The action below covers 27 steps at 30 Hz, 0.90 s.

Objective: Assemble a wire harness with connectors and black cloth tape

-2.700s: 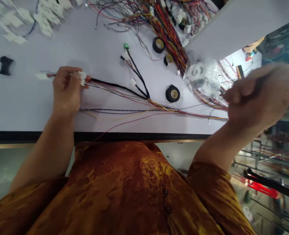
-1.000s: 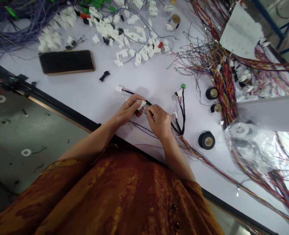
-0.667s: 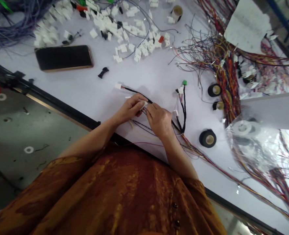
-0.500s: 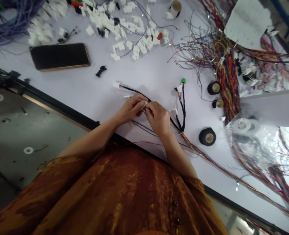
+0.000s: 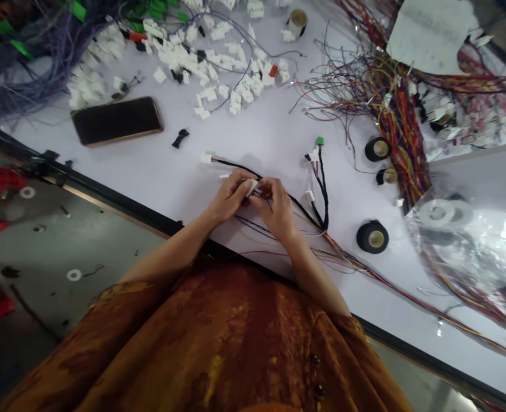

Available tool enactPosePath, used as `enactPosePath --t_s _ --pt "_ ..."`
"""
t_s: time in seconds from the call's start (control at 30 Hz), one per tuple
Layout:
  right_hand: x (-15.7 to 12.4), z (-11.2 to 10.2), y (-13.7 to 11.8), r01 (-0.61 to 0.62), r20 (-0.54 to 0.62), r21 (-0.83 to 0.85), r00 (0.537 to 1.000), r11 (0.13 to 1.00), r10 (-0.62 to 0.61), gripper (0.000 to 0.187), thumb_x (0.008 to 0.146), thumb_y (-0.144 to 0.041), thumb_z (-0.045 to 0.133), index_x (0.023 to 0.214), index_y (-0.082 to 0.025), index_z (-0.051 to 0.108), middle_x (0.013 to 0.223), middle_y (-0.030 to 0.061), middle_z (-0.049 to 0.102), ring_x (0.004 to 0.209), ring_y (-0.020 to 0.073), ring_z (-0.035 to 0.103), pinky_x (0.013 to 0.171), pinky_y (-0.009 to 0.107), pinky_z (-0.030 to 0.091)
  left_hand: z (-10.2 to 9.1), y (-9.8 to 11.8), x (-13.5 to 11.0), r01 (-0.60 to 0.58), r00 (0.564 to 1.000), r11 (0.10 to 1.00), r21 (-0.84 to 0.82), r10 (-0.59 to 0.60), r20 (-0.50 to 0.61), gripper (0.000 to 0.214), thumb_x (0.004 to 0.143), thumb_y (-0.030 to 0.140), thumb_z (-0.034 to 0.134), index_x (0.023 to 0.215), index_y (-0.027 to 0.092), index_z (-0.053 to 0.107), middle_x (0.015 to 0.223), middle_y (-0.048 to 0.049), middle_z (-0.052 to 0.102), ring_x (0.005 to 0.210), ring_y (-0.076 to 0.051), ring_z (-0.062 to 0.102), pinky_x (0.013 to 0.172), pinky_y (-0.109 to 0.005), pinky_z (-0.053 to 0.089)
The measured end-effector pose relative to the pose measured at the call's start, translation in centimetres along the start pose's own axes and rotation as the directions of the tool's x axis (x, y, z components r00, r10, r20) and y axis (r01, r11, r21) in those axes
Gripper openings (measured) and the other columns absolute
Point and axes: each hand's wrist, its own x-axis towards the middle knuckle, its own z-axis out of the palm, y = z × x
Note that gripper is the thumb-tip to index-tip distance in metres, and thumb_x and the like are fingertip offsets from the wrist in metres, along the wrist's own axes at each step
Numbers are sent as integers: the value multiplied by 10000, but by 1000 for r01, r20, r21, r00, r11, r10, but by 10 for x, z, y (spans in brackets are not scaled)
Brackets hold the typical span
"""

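Observation:
Between the fingertips of my left hand (image 5: 230, 197) is a small white connector (image 5: 252, 186), pinched by thumb and forefinger. My right hand (image 5: 279, 210) is closed close beside it, its fingers gripping a thin wire at the connector; the wire's end is hidden. Around my hands lies a wire harness (image 5: 303, 213) wrapped in black tape. One branch ends in a white plug (image 5: 206, 158) to the left, others in a green plug (image 5: 320, 141) and a white plug (image 5: 309, 196) to the right. Loose thin wires (image 5: 257, 226) run under my right hand.
A phone (image 5: 118, 121) and a small black clip (image 5: 181, 138) lie at left. Many white connectors (image 5: 184, 51) are heaped at the back. Black tape rolls (image 5: 372, 237), wire bundles (image 5: 401, 126) and a clear plastic bag (image 5: 454, 246) occupy the right. The table's dark edge (image 5: 119, 201) runs diagonally in front.
The view has shifted a little. My right fingers have opened slightly and moved a bit from the left fingertips, and more of the white connector shows.

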Motion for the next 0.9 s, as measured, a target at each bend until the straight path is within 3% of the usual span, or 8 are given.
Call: enactPosePath --t_s 0.23,0.4,0.5,0.63,0.7,0.77,0.83,0.9 --pt "-4 -7 -6 83 84 -215 994 973 -66 306 1036 -362 410 960 -208 664 852 37 672 788 165 609 694 275 396 -8 8 0 -126 991 992 11 126 -45 324 859 502 705 964 206 626 652 39 544 505 -62 509 492 -198 427" --pt "-5 -10 -8 83 49 -312 996 946 -71 342 1045 -353 386 937 -214 679 866 39 676 756 153 596 637 279 352 -7 14 -7 152 988 970 -190 -143 61 477 750 537 793 1054 197 655 679 14 616 573 -90 585 544 -212 476" --pt "-3 -6 -12 84 62 -337 996 938 -67 334 1045 -354 389 956 -219 682 901 43 686 761 159 597 622 286 341 1 13 -12 215 976 957 -195 -219 3 381 683 420 860 886 156 675 639 24 590 555 -67 548 534 -192 448" --pt "-8 -6 -14 88 109 -349 993 933 -53 327 1042 -345 392 964 -224 686 939 52 694 803 178 609 647 294 381 6 10 -17 83 988 996 -18 -85 -130 271 781 381 767 751 149 632 616 16 592 548 -73 543 529 -199 444" --pt "-18 -20 -8 91 99 -347 993 933 -60 314 1034 -330 410 952 -216 691 935 59 700 836 188 619 713 305 424 5 10 -20 17 989 992 122 1 -151 255 835 372 712 749 147 629 626 3 618 561 -87 571 545 -210 469" --pt "-38 -51 8 58 -18 -343 997 937 -69 295 1022 -322 425 948 -210 687 929 66 699 887 197 624 817 326 453 3 11 -20 -24 984 978 209 60 -166 242 860 357 685 754 147 629 636 0 632 571 -93 592 572 -218 498" --pt "-66 -96 33 -107 -289 -346 957 932 3 253 996 -316 443 972 -204 669 961 81 684 940 209 615 900 361 456 3 11 -19 -43 980 977 208 82 -180 219 848 343 696 769 150 631 639 8 628 565 -90 597 577 -219 511" --pt "-97 -145 63 -471 -643 -287 740 834 196 202 944 -301 480 999 -184 636 1035 115 642 963 227 593 912 403 460 4 10 -17 -52 980 987 153 80 -183 214 819 341 721 772 155 627 641 17 620 554 -85 595 572 -219 515"
